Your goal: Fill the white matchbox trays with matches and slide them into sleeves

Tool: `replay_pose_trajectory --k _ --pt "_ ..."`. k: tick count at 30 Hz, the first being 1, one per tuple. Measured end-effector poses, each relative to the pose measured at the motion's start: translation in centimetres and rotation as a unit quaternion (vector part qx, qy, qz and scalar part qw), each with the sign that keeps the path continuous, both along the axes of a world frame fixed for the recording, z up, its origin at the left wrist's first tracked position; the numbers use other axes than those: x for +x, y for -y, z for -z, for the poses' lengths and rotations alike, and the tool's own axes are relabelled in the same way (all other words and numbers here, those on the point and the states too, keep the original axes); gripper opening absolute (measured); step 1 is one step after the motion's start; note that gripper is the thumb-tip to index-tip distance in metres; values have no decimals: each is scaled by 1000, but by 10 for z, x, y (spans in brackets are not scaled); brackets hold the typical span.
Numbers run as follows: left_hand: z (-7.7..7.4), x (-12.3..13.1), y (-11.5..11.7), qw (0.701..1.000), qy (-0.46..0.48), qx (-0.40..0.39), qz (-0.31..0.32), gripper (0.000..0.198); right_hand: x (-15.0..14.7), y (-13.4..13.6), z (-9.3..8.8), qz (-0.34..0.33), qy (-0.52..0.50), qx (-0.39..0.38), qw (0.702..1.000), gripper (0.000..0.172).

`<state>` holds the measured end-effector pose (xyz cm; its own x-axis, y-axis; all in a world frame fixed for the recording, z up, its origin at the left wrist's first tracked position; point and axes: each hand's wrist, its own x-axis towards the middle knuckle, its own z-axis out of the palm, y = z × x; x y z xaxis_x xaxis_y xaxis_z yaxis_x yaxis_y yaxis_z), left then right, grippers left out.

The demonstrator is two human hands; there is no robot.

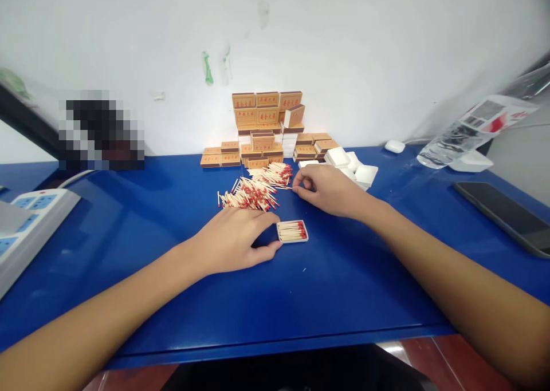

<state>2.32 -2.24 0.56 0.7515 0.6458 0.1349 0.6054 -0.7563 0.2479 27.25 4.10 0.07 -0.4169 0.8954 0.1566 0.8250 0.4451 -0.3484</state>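
Observation:
A small white matchbox tray [293, 240] lies flat on the blue table, holding a layer of matches [290, 230] with their red heads to the right. The thumb and forefinger of my left hand [236, 239] grip the tray's left end. Behind that hand a loose heap of red-tipped matches [253, 195] spreads over the table. My right hand [329, 188] is at the heap's right edge, thumb and fingertips pinched together at the red end of a single match [283, 186]. Its other fingers are curled in.
Orange matchboxes [267, 116] are stacked against the wall. White empty trays [365, 174] pile up behind my right hand. Farther right are a plastic bottle [464, 130], a white earbud case [394, 146] and a phone [505, 213]. A power strip [51, 219] lies on the left.

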Motion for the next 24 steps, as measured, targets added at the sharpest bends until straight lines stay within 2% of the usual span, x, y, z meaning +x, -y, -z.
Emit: replay_pose_trajectory --k 5,10,21,24 --pt "1 -1 -1 1000 3 8 -2 34 13 3 -5 -10 51 -14 999 5" --pt "1 0 -1 1000 -1 -1 -6 34 23 8 -9 -16 46 -42 998 7" --pt "0 0 -1 1000 -4 -1 -8 34 -13 4 -3 0 14 10 1000 3" --pt "0 0 0 1000 -4 2 -4 34 -17 2 0 3 0 20 1000 11"
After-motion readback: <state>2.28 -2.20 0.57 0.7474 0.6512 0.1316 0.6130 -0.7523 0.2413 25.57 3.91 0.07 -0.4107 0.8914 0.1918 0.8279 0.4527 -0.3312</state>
